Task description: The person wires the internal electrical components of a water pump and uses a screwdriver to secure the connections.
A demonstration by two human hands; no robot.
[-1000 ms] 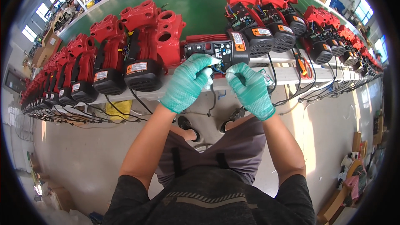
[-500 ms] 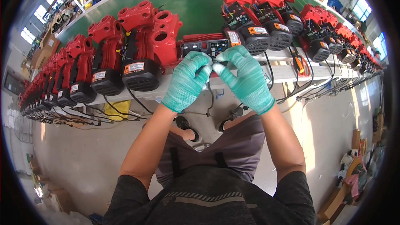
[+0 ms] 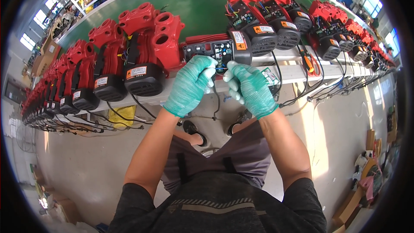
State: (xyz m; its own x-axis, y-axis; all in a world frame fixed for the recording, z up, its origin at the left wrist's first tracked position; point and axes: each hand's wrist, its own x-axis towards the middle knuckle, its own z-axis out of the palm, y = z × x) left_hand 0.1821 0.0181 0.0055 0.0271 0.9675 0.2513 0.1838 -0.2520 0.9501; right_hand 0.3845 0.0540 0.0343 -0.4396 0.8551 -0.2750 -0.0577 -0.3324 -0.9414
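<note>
Control panel (image 3: 214,51): black, knobs, exposed wiring; left hand (image 3: 189,85), right hand (image 3: 250,87) fingers pinching its wires.

Hands: left hand (image 3: 189,87) and right hand (image 3: 251,88) in teal-green knit gloves. Control panel (image 3: 210,51): black. Machine housings (image 3: 148,30): red, with black motor caps (image 3: 144,80). Bench (image 3: 189,4): green top, white edge. Screwdriver (image 3: 307,61): orange handle. Floor (image 3: 86,164): grey.

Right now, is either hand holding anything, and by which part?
Both gloved hands pinch at the near edge of the open black control panel on the red unit: left hand, right hand. What the fingertips grip is too small to tell.
</note>
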